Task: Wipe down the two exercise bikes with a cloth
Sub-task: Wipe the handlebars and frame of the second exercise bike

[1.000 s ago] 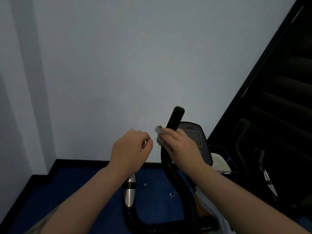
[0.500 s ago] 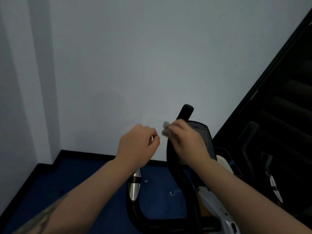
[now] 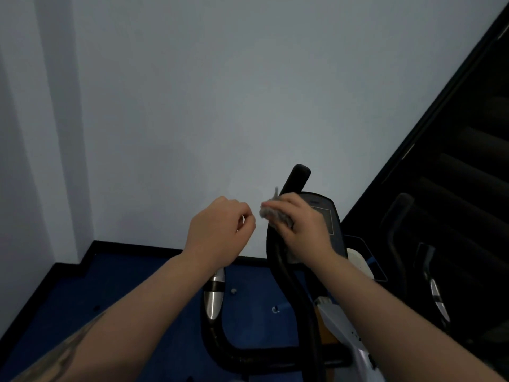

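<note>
Right now your right hand (image 3: 305, 227) grips a grey cloth (image 3: 272, 213), pressing it against the black right handlebar (image 3: 296, 183) of the exercise bike (image 3: 275, 351), just beside its console (image 3: 327, 216). Your left hand (image 3: 217, 232) is curled over the top of the left handlebar (image 3: 214, 296), whose silver grip sensor shows below your wrist. A second exercise bike (image 3: 429, 271) stands in shadow at right.
</note>
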Available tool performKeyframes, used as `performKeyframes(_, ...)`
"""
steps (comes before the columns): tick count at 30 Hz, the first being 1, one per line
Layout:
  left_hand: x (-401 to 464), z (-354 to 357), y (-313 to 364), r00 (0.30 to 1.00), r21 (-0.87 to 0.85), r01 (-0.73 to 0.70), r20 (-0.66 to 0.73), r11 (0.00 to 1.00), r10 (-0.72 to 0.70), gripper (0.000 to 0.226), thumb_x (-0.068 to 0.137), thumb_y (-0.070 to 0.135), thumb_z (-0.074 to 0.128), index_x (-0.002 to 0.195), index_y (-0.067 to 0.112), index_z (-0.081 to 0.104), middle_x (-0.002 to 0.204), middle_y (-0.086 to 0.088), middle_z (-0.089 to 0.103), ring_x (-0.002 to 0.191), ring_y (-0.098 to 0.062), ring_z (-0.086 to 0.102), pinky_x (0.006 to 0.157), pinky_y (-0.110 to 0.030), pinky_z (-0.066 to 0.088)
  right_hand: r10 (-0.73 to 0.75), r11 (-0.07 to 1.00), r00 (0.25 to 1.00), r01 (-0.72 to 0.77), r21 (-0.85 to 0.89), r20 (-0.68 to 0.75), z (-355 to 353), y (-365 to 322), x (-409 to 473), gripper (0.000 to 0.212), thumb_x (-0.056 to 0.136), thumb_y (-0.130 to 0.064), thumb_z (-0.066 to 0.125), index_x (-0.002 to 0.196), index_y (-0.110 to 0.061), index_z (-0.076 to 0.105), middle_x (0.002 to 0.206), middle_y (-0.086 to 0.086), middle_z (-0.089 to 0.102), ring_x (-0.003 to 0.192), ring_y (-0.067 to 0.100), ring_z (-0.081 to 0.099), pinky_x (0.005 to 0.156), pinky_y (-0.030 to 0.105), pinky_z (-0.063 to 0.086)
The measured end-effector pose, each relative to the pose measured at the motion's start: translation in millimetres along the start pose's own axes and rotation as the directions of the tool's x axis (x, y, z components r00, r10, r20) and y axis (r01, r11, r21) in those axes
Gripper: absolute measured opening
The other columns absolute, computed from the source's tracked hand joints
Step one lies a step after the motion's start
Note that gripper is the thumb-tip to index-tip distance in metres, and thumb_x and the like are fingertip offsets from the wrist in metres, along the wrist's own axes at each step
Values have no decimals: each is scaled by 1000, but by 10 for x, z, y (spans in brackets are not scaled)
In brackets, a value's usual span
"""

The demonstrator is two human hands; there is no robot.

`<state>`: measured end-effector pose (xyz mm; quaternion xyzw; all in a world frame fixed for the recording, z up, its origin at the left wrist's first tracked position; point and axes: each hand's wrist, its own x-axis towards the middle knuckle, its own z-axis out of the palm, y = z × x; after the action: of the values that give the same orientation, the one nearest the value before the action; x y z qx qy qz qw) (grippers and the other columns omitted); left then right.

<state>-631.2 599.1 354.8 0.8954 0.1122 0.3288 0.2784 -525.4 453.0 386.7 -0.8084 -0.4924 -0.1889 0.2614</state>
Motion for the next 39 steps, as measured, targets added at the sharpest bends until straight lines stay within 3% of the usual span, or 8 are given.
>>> performKeyframes(4, -3, -12, 28, 1000, 12, -2, -4, 1000, 2, 23, 92, 34, 46, 85, 25, 66, 74, 9, 59, 76, -8, 46, 58, -28, 42, 10, 989, 992, -27, 144, 123, 3, 15, -192, 21, 86, -21, 69, 106, -24, 72, 99, -14, 59, 90, -1, 58, 77, 11, 44)
performKeyframes(12, -17, -36, 63, 999, 7, 22, 23, 1000, -22, 22, 92, 34, 46, 88, 25, 66, 80, 9, 60, 81, -9, 47, 63, -31, 46, 71, 956, 986, -111, 270, 153, -46, -66, -337, 23, 86, -13, 69, 106, -22, 72, 93, -11, 53, 85, 3, 56, 77, 18, 47)
performKeyframes(17, -34, -9, 95, 999, 28, 38, 0, 999, -38, 20, 91, 32, 48, 86, 24, 66, 83, 9, 61, 86, -10, 48, 61, -29, 41, 22, 919, 920, -173, 355, 392, -406, -1, -501, 25, 83, -15, 71, 102, -30, 72, 94, -7, 59, 88, 4, 60, 79, 13, 46)
performKeyframes(21, -14, -3, 127, 995, -40, 101, 19, 994, -101, 19, 90, 33, 51, 88, 26, 68, 88, 6, 64, 87, -11, 49, 64, -29, 40, 220, 860, 961, -271, 433, 165, -236, -118, -415, 23, 82, -5, 71, 101, -19, 73, 95, 6, 60, 86, 4, 59, 79, 12, 44)
performKeyframes(25, -69, -64, 200, 991, -220, 130, 23, 967, -129, 16, 89, 24, 54, 91, 24, 70, 78, 13, 61, 71, -10, 47, 74, -36, 47, 168, 917, 983, -185, 354, 78, -181, -139, -1043, 22, 83, -13, 71, 102, -22, 73, 89, -10, 53, 85, -5, 56, 77, 6, 40)
performKeyframes(30, -559, -6, 458, 989, -287, 40, -122, 957, -78, 20, 83, 17, 52, 93, 18, 68, 110, 7, 62, 113, -9, 48, 106, -42, 34, 185, 911, 968, -234, 340, 173, -390, -30, -1066, 22, 81, -17, 73, 102, -25, 74, 92, -8, 60, 89, 2, 58, 79, 12, 43)
performKeyframes(34, -968, 122, 650, 983, -458, 184, 79, 870, -166, 21, 87, 12, 54, 98, 26, 64, 117, 14, 58, 113, 1, 48, 102, -31, 39, 389, 879, 919, -351, 321, -59, -98, -262, -1025, 24, 85, -14, 69, 108, -22, 72, 90, -8, 55, 86, 6, 58, 78, 19, 46)
performKeyframes(39, -1322, 148, 737, 968, -408, 199, 221, 891, -115, 27, 89, 13, 56, 111, 29, 60, 113, 24, 54, 112, 9, 45, 93, -11, 33, 344, 912, 936, -313, 265, -78, -203, -275, -1836, 23, 85, -27, 67, 108, -30, 70, 91, -16, 52, 85, 1, 57, 72, 13, 45)
